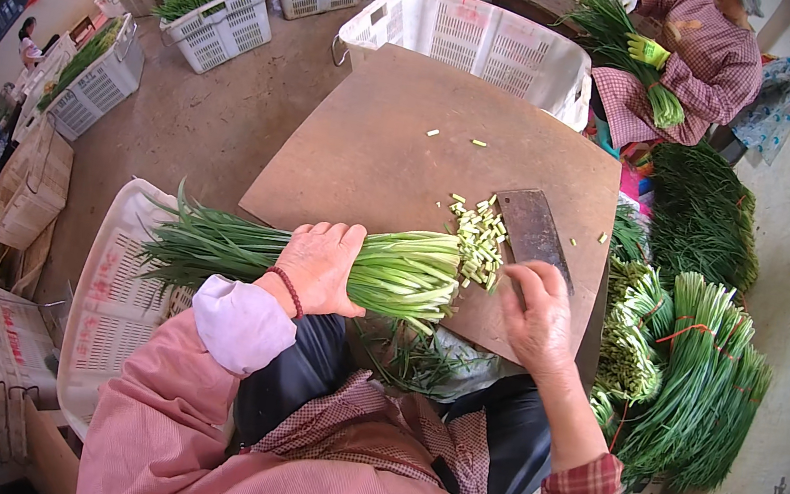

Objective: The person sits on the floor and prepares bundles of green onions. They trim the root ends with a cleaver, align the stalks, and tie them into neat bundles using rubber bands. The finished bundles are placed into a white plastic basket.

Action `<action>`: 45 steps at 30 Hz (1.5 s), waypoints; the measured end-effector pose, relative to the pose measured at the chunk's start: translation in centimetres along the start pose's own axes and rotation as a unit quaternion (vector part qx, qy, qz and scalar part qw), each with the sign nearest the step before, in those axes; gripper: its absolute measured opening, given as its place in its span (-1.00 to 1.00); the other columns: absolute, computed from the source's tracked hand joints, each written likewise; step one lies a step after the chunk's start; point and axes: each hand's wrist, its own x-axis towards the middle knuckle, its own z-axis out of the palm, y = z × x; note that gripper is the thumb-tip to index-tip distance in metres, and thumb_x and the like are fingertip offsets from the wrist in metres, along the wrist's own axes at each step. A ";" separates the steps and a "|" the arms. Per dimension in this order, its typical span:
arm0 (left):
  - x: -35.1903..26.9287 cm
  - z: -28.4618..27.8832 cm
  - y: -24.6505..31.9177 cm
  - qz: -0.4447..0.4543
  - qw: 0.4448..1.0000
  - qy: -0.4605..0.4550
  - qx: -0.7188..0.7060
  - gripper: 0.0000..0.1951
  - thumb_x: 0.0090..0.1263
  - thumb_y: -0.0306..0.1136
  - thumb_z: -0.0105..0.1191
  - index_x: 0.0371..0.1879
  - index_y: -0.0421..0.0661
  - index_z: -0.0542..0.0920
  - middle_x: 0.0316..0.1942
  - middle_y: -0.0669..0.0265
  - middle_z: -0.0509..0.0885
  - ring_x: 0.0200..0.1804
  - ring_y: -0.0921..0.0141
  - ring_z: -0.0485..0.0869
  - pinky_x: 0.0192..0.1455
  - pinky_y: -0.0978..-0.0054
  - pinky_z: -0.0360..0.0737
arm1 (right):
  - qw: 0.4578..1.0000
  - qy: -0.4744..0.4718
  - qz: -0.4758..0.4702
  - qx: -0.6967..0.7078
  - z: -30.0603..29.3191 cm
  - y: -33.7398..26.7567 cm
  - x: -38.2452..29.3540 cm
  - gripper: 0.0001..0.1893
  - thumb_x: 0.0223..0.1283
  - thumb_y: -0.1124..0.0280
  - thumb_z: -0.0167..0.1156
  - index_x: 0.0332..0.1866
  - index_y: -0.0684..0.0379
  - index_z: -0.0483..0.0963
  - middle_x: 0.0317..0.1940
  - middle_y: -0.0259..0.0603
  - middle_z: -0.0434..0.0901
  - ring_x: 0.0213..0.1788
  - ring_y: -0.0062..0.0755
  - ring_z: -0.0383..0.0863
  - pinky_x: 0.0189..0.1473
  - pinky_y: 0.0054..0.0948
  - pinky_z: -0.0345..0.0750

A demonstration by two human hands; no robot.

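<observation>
My left hand (320, 265) is closed around a thick bunch of garlic chives (403, 267). Pale cut stem ends point right, and the dark green leaf tips (214, 240) hang to the left over a crate. My right hand (539, 316), fingers curled, is at the board's near right part, beside the lower end of a cleaver (532, 228). The cleaver's dark blade lies flat; its handle is hidden, and whether my fingers hold it is unclear. Short trimmed stem pieces (480, 236) are heaped between the bunch and the blade on the brown board (379, 146).
A white plastic crate (470, 38) stands beyond the board, another crate (105, 312) at my left. Tied chive bundles (695, 373) are piled at my right. A co-worker (694, 62) in a yellow glove holds chives at the upper right. Filled crates (220, 33) stand upper left.
</observation>
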 end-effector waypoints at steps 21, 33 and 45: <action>3.9 0.0 6.7 0.064 0.994 -0.034 0.079 0.27 -0.24 0.07 0.52 0.49 -0.19 0.05 0.29 -0.08 0.37 0.31 -0.01 0.40 0.32 -0.10 0.34 | 0.968 -0.123 0.207 -0.078 -1.0 4.9 -5.4 -0.34 0.02 0.25 0.41 0.25 0.08 0.32 -0.02 0.04 0.49 0.07 0.11 0.52 0.13 -0.11 0.50; 6.6 -1.3 6.2 -0.003 0.999 -0.032 0.022 0.07 -0.22 0.00 0.47 0.31 -0.26 0.21 -0.05 -0.06 0.61 0.01 0.04 0.63 0.11 0.19 0.57 | 0.965 0.064 0.201 0.153 -3.2 2.6 -4.9 -0.43 0.05 0.46 0.25 0.23 0.31 0.31 -0.09 0.11 0.53 -0.08 0.11 0.57 0.01 -0.14 0.52; 7.0 1.3 6.9 0.044 0.997 0.011 0.060 -0.02 -0.31 0.04 0.51 0.12 -0.27 0.36 -0.02 0.03 0.59 0.09 0.06 0.58 0.21 0.15 0.47 | 0.932 0.087 0.230 0.268 2.0 1.2 -4.5 -0.81 0.17 0.50 0.26 -0.34 0.30 0.36 -0.62 -0.21 0.38 -0.39 -0.20 0.42 -0.28 -0.27 0.40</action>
